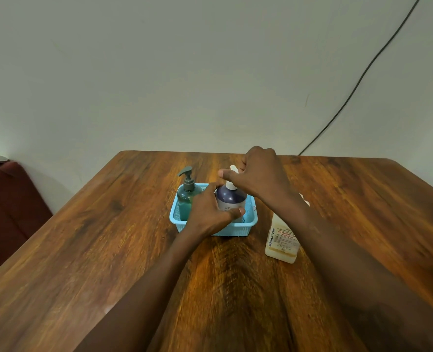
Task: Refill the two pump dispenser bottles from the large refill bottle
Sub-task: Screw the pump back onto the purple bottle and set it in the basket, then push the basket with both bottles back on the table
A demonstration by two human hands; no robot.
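- Setting: a blue basket (251,219) sits mid-table on the wooden table (108,237); inside it I see the two dispensers, a green pump bottle (186,198) on the left and a dark blue pump bottle (230,199) on the right.
- Left hand (211,214): wrapped around the dark blue pump bottle's body, thumb across its near face, steadying it in the basket.
- Right hand (258,174): fingers closed on the white pump head (233,177) of the same bottle; I judge this a grip for unscrewing, though I cannot tell whether the collar has loosened.
- Refill source: the large refill bottle (282,241), pale with red lettering, stands on the table just right of the basket, nearer to me, partly hidden behind the right forearm. Its top is hidden, so I cannot say whether it is open.
- Progress, as I judge it: early stage. Both pumps sit on their bottles and nothing is being poured.
- Remaining: remove this pump, pour, recap; then repeat for the green pump bottle, which no hand touches.
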